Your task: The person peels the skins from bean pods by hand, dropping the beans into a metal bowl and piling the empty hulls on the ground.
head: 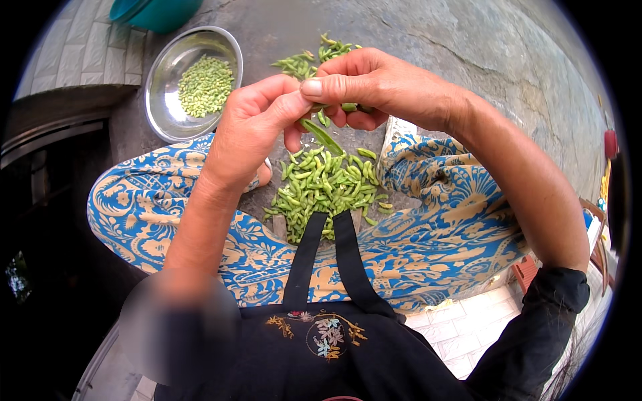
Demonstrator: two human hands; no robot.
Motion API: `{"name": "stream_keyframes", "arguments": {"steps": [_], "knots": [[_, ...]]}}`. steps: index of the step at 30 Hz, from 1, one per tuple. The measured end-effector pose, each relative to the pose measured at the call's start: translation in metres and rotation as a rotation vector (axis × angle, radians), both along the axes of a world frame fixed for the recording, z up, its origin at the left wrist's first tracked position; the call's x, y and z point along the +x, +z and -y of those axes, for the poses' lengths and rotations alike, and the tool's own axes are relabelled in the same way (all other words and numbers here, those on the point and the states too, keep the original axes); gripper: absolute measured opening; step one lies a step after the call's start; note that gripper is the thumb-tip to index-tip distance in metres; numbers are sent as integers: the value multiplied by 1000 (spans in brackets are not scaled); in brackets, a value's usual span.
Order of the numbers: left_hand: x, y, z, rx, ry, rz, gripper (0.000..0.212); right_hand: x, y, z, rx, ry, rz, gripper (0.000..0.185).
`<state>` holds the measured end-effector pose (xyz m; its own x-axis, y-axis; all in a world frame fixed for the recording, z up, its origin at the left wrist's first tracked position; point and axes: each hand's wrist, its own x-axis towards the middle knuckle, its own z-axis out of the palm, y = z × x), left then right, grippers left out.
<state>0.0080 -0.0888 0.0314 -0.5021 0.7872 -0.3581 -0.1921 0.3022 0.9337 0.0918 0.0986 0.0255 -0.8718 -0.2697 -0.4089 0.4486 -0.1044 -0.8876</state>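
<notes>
My left hand point(258, 118) and my right hand point(353, 87) meet at the fingertips above the ground. An opened green soybean pod point(322, 136) hangs below the left fingers, and its upper end is pinched there. Green pods point(349, 107) show under the curled fingers of my right hand. Below both hands lies a heap of green soybean pods point(321, 185), between my legs. To the left, a shiny metal basin point(160, 85) stands with shelled green beans point(205, 86) in it. What the touching thumb tips pinch between them is mostly hidden.
Smaller piles of pods point(296, 65) lie on the concrete floor point(451, 35) beyond my hands. A teal plastic tub point(155, 15) stands behind the basin, near a tiled step point(80, 55). My legs in patterned trousers point(150, 200) flank the heap. Two black straps point(305, 260) hang over its near edge.
</notes>
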Motion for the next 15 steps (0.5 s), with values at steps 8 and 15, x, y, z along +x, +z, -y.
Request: {"name": "stream_keyframes", "arguments": {"steps": [8, 15], "knots": [[-4, -7, -3, 105, -30, 281, 25, -2, 1, -11, 25, 36, -28, 32], [4, -8, -6, -20, -7, 44, 22, 0, 2, -11, 164, 55, 15, 30]]}}
